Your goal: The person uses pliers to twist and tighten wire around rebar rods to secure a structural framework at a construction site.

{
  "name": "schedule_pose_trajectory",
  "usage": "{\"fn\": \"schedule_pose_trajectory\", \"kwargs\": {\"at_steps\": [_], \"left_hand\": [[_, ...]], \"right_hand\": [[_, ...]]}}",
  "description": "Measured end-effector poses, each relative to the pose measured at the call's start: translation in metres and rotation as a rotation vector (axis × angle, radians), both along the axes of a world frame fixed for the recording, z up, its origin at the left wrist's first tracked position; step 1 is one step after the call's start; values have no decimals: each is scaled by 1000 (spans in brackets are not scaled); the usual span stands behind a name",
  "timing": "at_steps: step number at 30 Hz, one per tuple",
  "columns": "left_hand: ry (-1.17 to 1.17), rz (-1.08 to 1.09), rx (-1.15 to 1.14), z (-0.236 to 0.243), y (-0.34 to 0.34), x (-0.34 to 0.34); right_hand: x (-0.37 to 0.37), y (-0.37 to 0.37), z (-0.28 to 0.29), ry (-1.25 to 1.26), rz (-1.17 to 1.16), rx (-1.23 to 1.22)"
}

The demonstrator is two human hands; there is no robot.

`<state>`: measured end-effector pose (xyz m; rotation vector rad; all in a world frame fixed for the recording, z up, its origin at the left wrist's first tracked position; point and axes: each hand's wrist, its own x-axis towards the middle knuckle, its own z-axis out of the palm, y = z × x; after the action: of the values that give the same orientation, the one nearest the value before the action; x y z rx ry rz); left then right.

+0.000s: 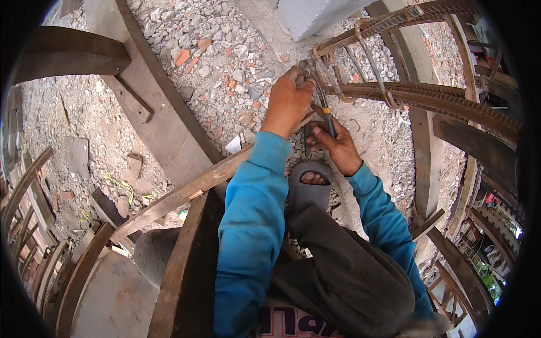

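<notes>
My left hand (286, 100) is closed beside the metal head of a pair of long-handled pincers (323, 101). Its fingers curl at the end of the rebar cage (360, 90), and what they pinch is too small to make out. Lower and to the right, my right hand (337, 145) has its fingers around the dark handles, one of which carries a yellow band. The jaws sit against the cage's end, where a bent stirrup (372, 65) ties the rusty ribbed bars together. Whether the jaws grip wire cannot be seen.
A wooden strip (186, 197) slants under my left forearm. A wide board (163, 112) lies to the left on gravel (208, 62) with brick bits. A pale block (315, 17) stands at the far side. My sandalled foot (310, 186) rests just below my hands.
</notes>
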<state>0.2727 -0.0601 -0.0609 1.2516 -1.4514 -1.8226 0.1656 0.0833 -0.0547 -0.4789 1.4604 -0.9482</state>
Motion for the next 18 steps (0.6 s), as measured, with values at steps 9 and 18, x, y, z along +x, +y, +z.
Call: {"fn": "schedule_pose_trajectory", "kwargs": {"at_steps": [9, 18], "left_hand": [[-212, -128, -3, -15, 0, -4], [-444, -240, -191, 9, 8, -9]], "right_hand": [[19, -23, -6, 67, 1, -45], [10, -13, -3, -188, -82, -28]]}}
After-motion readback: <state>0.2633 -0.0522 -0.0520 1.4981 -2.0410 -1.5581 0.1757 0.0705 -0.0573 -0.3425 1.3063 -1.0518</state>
